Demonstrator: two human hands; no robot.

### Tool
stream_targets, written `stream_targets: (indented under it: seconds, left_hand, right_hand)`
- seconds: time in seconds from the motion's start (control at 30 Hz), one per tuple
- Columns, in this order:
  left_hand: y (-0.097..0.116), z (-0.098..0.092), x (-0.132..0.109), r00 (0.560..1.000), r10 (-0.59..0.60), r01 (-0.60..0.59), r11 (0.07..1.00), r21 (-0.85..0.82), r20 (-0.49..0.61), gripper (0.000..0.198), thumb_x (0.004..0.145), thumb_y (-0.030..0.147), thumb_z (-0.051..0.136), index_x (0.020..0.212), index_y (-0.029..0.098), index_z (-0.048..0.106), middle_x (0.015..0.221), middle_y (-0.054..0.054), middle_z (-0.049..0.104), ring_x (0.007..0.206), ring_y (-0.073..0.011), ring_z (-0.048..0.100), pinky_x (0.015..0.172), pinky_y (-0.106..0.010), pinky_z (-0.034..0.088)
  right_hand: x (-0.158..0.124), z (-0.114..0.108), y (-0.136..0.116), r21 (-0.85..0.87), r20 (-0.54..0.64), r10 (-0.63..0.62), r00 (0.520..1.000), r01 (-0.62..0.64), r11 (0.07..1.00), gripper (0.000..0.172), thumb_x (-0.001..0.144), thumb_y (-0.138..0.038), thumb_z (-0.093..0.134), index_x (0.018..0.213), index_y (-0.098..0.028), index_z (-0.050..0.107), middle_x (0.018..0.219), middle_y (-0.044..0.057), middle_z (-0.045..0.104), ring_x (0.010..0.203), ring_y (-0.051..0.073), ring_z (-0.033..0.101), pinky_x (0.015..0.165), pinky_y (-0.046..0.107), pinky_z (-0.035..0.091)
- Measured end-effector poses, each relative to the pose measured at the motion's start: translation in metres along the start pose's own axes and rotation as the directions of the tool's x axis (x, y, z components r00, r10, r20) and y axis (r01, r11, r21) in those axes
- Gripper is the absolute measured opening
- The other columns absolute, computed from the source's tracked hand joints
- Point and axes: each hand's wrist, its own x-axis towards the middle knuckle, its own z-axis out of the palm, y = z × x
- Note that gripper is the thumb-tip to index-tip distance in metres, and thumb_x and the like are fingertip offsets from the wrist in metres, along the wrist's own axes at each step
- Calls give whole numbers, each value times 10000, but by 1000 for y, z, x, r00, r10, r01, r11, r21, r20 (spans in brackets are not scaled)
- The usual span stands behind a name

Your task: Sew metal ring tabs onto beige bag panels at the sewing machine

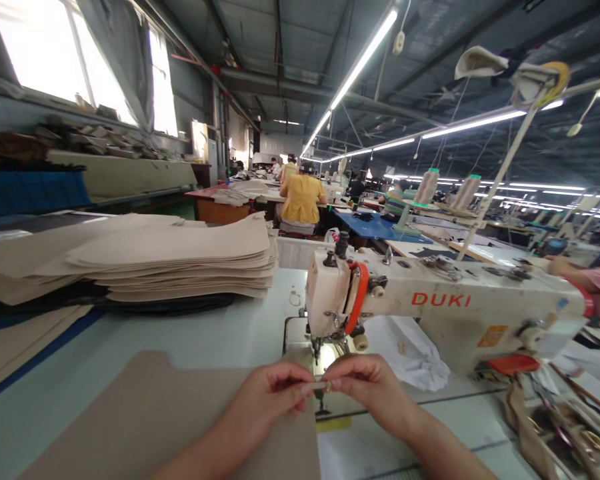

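A small pale strip point(319, 386) is held between the two hands, just in front of the needle area of a white sewing machine point(445, 300), on which the word DUKI is printed in red. The left end of the strip is pinched between the thumb and the bent fingers of the left hand point(265, 397), and the right end is gripped in the same manner by the fingers of the right hand point(373, 383); both grips are closed. Near the right fingertips a tiny golden part is seen, but it is too small to be identified. By the left hand and forearm, a large brown-grey panel point(180, 417) is partly covered; it is laid flat on the pale bench point(253, 333). Farther to the left, a thick stack of beige pieces point(190, 260) is placed, with dark material point(175, 304) under it. Behind the right hand, a crumpled white cloth or bag point(410, 353) is seen below the arm of the machine. At the right side, beige straps point(527, 427) and golden rings point(594, 440) are gathered together. In the background, a person in a yellow top point(301, 200) is seen from the back, and two thread cones point(466, 195) are stood upright.
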Motion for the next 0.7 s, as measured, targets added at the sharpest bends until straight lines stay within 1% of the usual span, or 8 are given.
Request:
stream_targets:
  seconds: [0.1,0.2,0.37,0.43,0.6,0.7]
  left_hand:
    - [0,-1,-1,1000,18,-18,1000,9,2,283,584,418,750,709,170,698,602,3,637,565,-134,537,605,-256,454]
    - [2,0,-1,1000,27,-26,1000,7,-10,244,584,390,753,680,172,701,593,0,645,566,-136,543,599,-250,454]
    - [5,3,-2,1000,19,-19,1000,2,-19,207,573,364,751,648,179,692,558,12,629,552,-135,540,582,-244,444]
    - [6,5,-2,1000,20,-20,1000,6,-24,201,572,356,748,641,178,682,556,17,622,553,-132,536,579,-239,436]
    - [4,9,-1,999,5,-6,1000,-19,-33,200,537,336,722,590,171,623,499,45,557,498,-106,474,531,-227,390]
    - [2,10,0,998,-12,10,1000,-25,-67,190,530,328,689,591,169,604,506,50,544,484,-98,453,507,-224,367]
  right_hand:
    - [-1,-1,2,14,32,-10,999,10,1000,107,733,-321,740,796,-239,766,777,11,725,714,127,633,697,223,488]
    - [-2,0,1,49,71,-1,997,-2,999,124,736,-335,739,807,-237,766,769,13,723,707,129,634,692,227,490]
    - [-4,2,-1,101,74,-3,997,-4,995,96,737,-324,739,799,-257,766,752,1,723,694,118,634,683,211,491]
    - [-3,4,1,103,57,-9,998,3,995,86,736,-317,738,793,-259,767,761,3,725,699,120,634,681,208,488]
    - [0,12,14,117,-56,21,998,-15,993,78,678,-304,770,737,-253,767,719,1,719,647,114,618,618,190,472]
    - [0,13,16,116,-117,30,993,-17,993,98,649,-314,786,716,-247,762,701,-1,715,632,113,614,618,192,468]
